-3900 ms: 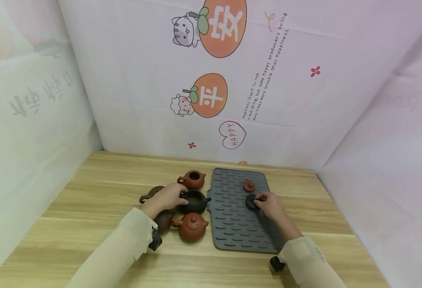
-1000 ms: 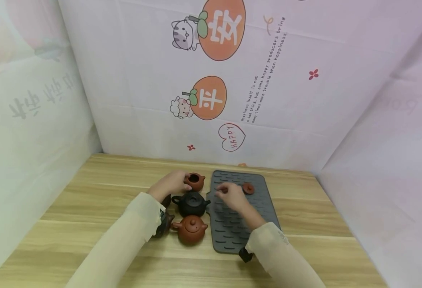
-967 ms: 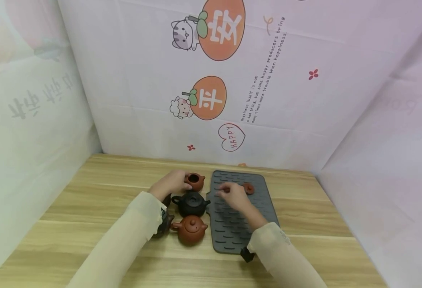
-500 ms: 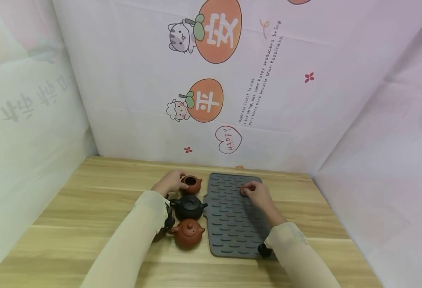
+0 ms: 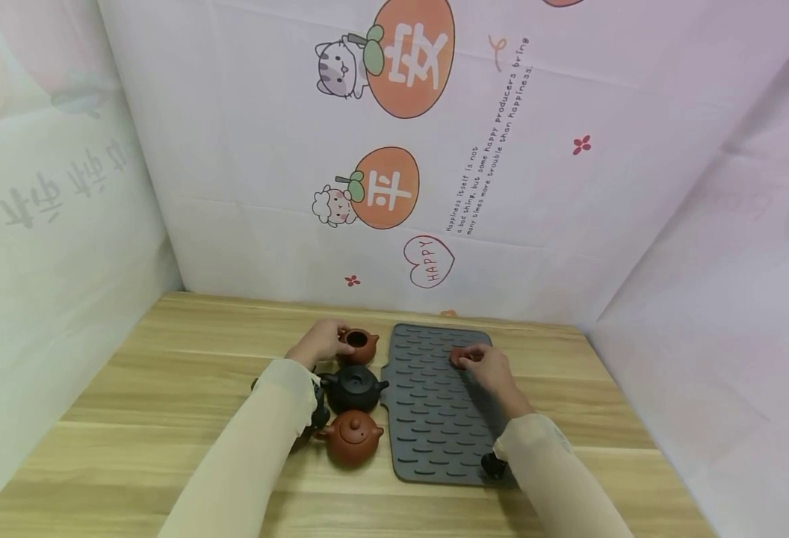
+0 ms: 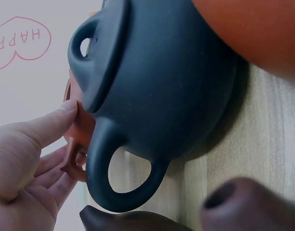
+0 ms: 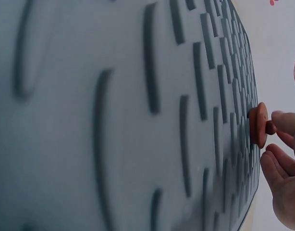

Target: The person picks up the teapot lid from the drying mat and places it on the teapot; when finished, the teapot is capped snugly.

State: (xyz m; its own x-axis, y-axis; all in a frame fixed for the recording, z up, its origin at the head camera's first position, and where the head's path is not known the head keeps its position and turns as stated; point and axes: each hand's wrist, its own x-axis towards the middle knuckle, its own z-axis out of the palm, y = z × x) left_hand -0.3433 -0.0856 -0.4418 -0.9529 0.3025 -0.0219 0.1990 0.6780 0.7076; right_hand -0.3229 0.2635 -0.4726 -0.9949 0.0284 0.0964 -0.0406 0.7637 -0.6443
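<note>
At the back of the teapot group, my left hand (image 5: 320,341) holds a small lidless reddish-brown teapot (image 5: 364,351) by its handle side. In the left wrist view the thumb lies against its body and fingers are around the handle (image 6: 73,161). My right hand (image 5: 491,368) has its fingertips at the knob of a reddish-brown teapot lid (image 5: 457,359), which rests on the grey mat (image 5: 428,441). The right wrist view shows that lid (image 7: 259,126) beside the thumb and fingers. A black lidded teapot (image 5: 352,390) stands just in front of the lidless one.
Nearest the front is a lidded reddish-brown teapot (image 5: 353,439). Dark teapots (image 5: 320,418) are partly hidden under the left sleeve. The wooden table (image 5: 341,501) meets a printed white wall (image 5: 273,246) at the back, with side walls left and right.
The black lid went from the mat onto the black teapot. My left hand moved from that teapot to the lidless one. My right hand moved right to the reddish-brown lid.
</note>
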